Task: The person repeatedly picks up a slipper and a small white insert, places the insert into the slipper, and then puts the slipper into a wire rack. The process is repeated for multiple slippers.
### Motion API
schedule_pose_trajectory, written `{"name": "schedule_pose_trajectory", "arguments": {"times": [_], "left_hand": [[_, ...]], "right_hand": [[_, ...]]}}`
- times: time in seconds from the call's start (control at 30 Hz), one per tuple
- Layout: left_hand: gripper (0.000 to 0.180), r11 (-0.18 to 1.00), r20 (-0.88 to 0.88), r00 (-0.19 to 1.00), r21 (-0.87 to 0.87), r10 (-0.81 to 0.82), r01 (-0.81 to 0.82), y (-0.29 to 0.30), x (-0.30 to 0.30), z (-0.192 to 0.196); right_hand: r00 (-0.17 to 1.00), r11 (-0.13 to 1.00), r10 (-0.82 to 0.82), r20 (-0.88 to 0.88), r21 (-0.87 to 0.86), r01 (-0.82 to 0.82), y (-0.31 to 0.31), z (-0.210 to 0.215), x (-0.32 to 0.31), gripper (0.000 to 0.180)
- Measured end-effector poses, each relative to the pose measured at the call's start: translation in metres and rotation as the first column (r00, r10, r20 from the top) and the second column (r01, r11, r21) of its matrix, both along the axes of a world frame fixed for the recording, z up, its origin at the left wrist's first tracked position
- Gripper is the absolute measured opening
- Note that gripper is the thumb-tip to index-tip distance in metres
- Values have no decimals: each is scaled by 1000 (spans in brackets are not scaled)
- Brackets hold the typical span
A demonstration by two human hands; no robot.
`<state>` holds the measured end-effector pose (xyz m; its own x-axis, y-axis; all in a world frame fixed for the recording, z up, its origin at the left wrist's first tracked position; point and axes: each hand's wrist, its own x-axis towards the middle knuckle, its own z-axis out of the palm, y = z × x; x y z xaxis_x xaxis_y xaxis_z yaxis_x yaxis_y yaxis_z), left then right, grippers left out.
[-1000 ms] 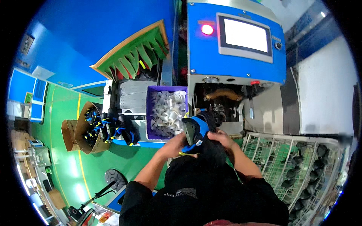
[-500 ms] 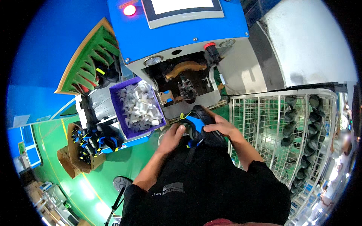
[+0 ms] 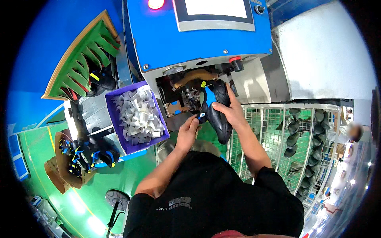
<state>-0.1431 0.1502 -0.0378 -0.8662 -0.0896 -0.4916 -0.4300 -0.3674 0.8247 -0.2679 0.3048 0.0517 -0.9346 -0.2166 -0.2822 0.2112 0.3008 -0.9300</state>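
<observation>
A black shoe [image 3: 218,122] with a blue patch and a yellow-green loop is held at the machine's opening. My right hand [image 3: 232,112] is wrapped round its right side, the thumb lying across the shoe. The fingers of my left hand [image 3: 188,131] pinch a dark flap or strap at the shoe's left edge; which of the two, I cannot tell. Just beyond the shoe, metal tooling [image 3: 191,98] sits inside the blue machine [image 3: 198,41], below a curved brown pad [image 3: 196,76]. The shoe hides part of that opening.
To the left stands a purple bin [image 3: 131,148] of white curved pieces. Past it are a green rack [image 3: 85,59], shoes with blue trim [image 3: 104,152] and a cardboard box [image 3: 59,174]. A wire rack [image 3: 270,131] with dark, shoe-shaped pieces is on the right.
Both hands have moved forward with the shoe, from near my body to the machine's opening. The shoe has been turned more lengthwise, and the view has shifted.
</observation>
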Motion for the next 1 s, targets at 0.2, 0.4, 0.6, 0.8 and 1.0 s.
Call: {"name": "schedule_pose_trajectory", "arguments": {"times": [0.2, 0.4, 0.6, 0.8, 1.0], "left_hand": [[34, 879, 287, 958, 452, 15, -150, 22, -33, -94], [26, 887, 354, 929, 388, 107, -250, -7, -22, -86], [24, 962, 375, 926, 240, 34, -133, -55, 19, -62], [34, 975, 292, 954, 223, -72, 6, -49, 23, -67], [58, 843, 275, 906, 519, -321, 141, -38, -2, -32]], "right_hand": [[927, 501, 366, -76, 856, -127, -51, -17, -18, 97], [927, 421, 375, -4, 891, -167, -76, -36, -26, 83], [817, 363, 544, -192, 932, -23, -69, -53, -18, 81], [736, 487, 539, -410, 865, 124, -56, -64, -10, 79], [800, 702, 376, -467, 707, 83, -15, -45, 81, 83]]}}
